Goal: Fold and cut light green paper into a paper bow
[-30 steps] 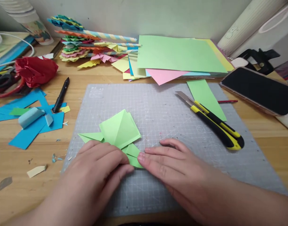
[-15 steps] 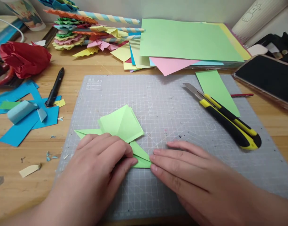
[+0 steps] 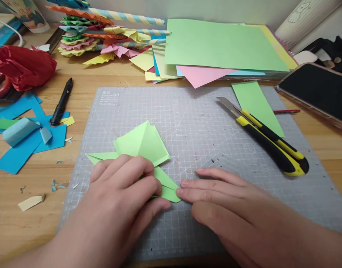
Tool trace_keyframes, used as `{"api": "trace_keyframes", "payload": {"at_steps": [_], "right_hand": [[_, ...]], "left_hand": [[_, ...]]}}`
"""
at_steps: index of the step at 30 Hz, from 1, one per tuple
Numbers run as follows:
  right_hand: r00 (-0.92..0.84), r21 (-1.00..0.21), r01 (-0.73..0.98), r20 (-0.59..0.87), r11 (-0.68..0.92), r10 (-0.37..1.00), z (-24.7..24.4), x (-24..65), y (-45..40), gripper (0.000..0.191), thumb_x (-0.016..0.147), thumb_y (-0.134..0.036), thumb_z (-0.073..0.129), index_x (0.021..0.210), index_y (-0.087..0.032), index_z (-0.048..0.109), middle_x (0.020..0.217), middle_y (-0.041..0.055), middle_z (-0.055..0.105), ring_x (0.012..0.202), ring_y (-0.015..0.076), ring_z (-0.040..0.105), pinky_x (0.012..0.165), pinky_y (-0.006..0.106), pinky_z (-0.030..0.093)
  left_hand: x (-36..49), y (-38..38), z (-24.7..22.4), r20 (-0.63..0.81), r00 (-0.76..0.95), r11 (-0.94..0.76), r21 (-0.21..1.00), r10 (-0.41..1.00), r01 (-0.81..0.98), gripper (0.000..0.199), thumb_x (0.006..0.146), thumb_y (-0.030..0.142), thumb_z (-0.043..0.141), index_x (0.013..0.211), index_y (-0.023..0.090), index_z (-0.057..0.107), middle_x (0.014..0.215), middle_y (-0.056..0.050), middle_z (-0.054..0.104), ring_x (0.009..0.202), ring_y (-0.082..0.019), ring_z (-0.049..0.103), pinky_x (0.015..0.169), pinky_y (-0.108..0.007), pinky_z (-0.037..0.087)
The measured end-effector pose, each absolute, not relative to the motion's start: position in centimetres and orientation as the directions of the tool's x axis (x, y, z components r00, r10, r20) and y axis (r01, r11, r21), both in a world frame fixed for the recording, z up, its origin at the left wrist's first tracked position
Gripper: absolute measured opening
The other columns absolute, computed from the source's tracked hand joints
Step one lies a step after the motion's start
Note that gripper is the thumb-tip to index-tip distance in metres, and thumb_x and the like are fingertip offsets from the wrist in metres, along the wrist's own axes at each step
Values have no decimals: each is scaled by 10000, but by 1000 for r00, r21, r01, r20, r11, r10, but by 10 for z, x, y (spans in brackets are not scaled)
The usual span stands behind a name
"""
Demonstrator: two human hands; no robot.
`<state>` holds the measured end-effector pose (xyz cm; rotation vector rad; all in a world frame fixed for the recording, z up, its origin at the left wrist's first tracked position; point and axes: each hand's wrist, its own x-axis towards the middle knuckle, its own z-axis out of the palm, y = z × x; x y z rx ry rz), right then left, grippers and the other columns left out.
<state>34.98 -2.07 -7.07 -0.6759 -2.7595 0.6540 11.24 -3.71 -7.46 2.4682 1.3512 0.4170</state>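
A folded green paper piece [image 3: 143, 143] lies on the grey cutting mat [image 3: 187, 130], with one pointed end to the left and another to the lower right. My left hand [image 3: 117, 201] presses on its lower part with curled fingers, covering the middle; the thumb reaches out along the near edge. My right hand [image 3: 226, 204] rests flat on the mat, fingers stretched out, and its fingertips touch the lower right point of the paper.
A yellow-black utility knife [image 3: 267, 137] with its blade out lies at the right, partly over a green strip [image 3: 257, 104]. Behind are coloured sheets [image 3: 223, 44] and striped straws [image 3: 126, 15]. Blue scraps [image 3: 25, 149], a black pen [image 3: 61, 102] and red paper [image 3: 24, 67] sit left; a phone [image 3: 318, 89] lies right.
My left thumb has moved off the paper's lower edge toward the right. My right hand's thumb side has drawn back a little from the paper tip. The view has shifted slightly.
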Motion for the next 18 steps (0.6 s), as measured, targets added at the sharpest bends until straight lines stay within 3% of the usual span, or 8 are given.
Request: {"api": "trace_keyframes", "payload": {"at_steps": [5,8,12,18], "right_hand": [[-816,-568,419,107,709,568,-70,351,-21,318,889,-124,414,1055,-262,647,1150,34,703,1086,218,641,1011,396,487],[-742,-559,442,211,702,636,-75,355,-24,306,888,-147,426,982,-300,674,1012,37,738,965,240,677,903,406,533],[-687,-383,485,389,786,614,-77,354,-36,310,900,-116,405,831,-265,668,885,25,748,808,192,668,799,356,529],[-777,-153,541,285,827,561,-70,345,-50,269,928,-99,425,844,-226,647,1003,-15,744,913,137,625,838,283,434]], "left_hand": [[117,-33,-75,82,504,-487,428,860,761,181,910,294,522,745,223,548,861,-8,602,803,-215,528,693,-382,327],[118,-31,-78,71,474,-450,464,877,763,137,892,272,541,764,224,545,858,-3,608,813,-210,534,697,-377,331],[118,-29,-76,14,451,-397,498,892,771,116,876,240,548,761,226,549,850,3,612,836,-206,539,717,-375,336],[121,-26,-73,-28,453,-372,528,891,764,126,868,220,549,743,227,564,821,13,596,822,-204,538,726,-378,332]]}}
